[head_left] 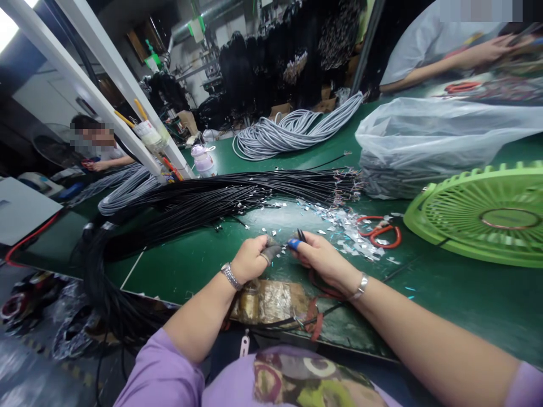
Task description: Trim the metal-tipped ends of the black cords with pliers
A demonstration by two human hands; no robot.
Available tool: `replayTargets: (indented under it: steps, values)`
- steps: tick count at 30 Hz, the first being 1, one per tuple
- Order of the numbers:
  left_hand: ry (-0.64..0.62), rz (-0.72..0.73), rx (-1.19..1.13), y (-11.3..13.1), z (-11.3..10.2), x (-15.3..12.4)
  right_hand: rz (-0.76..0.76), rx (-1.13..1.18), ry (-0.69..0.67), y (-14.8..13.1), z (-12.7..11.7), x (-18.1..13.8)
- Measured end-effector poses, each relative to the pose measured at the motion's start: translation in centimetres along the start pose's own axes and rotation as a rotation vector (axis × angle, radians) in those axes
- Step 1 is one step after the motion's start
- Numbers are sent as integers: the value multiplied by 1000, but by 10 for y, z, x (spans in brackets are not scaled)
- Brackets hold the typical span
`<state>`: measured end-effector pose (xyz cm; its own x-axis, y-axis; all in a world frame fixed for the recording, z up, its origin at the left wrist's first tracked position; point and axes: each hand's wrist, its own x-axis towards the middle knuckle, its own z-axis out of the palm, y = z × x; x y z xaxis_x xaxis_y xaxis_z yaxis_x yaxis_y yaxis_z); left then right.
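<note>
Wire end (284, 246): tiny, blurry, between the hands, over the surface (462, 299) by its near edge. Left hand (251, 259) pinches it, grip mostly hidden; right hand (320, 257) grasps dark-tipped tool (301, 234), type unclear. Taped block (280, 302) below, at near edge. Scraps (354, 234), red-handled scissors (399, 236) beyond right hand. Black cables (203, 209) droop over near edge, far left. Plastic bag (424, 135), contents unclear; green fan (458, 217) cut off at right.

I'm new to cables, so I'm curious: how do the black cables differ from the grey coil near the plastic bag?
The black cables lie mostly stretched out; the grey coil is looped. The black cables lie nearer the camera than the grey coil. Both rest on the green table.
</note>
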<state>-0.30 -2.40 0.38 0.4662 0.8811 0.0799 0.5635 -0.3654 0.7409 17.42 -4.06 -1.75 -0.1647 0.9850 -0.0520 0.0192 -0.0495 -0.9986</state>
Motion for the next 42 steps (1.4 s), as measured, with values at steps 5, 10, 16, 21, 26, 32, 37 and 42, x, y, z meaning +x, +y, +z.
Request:
replayTargets:
  steps: [5, 10, 16, 21, 26, 32, 37, 42]
  values:
    - [52, -102, -229, -4, -1, 5, -384, -584, 135, 3, -7, -2]
    - [53, -275, -480, 0, -1, 5, -576, -860, 135, 8, -6, -4]
    - [15, -343, -585, 4, 1, 6, -617, -961, 116, 14, -1, -2]
    - [-24, -356, -673, 2, 1, 9, -560, -1006, 117, 11, -2, -2]
    - [-115, -394, -852, -1, -4, 10, -476, -707, 63, 6, -7, 1]
    - [-258, -456, -1000, 0, -8, 9, -351, -276, 78, 7, -4, 4]
    - [-343, -446, -972, 0, -3, 10, -340, -172, 37, 5, -2, 2]
    - [-211, -371, -690, -1, 5, 7, -290, -147, 69, 2, -2, 2]
